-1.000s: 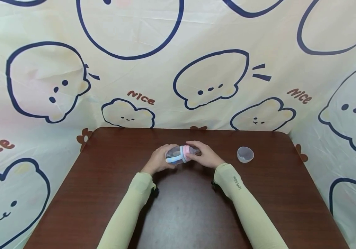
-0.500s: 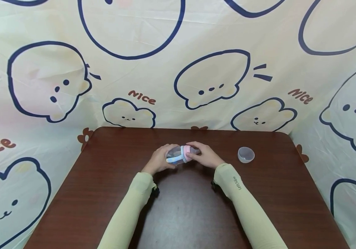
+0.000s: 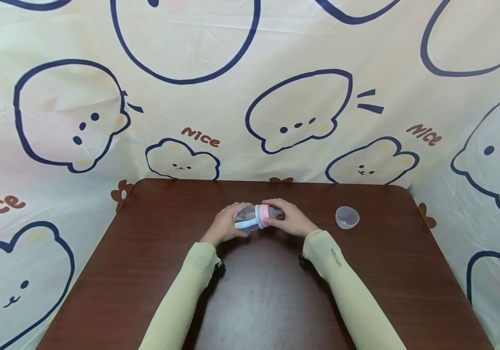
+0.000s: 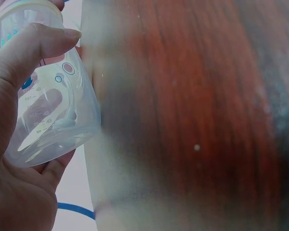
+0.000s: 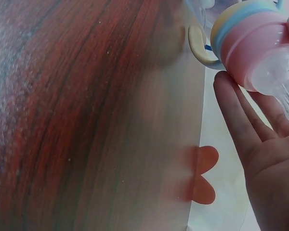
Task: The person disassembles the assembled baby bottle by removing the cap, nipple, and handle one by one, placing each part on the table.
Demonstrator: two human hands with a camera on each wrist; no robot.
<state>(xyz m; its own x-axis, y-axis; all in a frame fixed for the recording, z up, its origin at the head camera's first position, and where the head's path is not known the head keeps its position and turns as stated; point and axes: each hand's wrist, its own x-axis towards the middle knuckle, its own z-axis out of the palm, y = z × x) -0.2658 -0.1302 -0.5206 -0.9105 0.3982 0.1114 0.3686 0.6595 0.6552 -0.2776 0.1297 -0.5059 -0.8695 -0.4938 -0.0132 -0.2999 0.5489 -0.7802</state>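
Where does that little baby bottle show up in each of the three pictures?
Head view: the baby bottle lies sideways at the table's middle, held between both hands.
Left wrist view: its clear body fills the upper left, gripped by the left hand.
Right wrist view: its pink collar sits top right, above the right hand.
Shared landmark: the dark red wooden table.

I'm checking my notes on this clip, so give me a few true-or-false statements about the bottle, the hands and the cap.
1. The left hand grips the clear body of the bottle. True.
2. The right hand is at the pink ring. True.
3. The clear cap sits on the bottle. False: it lies apart on the table.
4. The bottle stands upright. False: it is held sideways.
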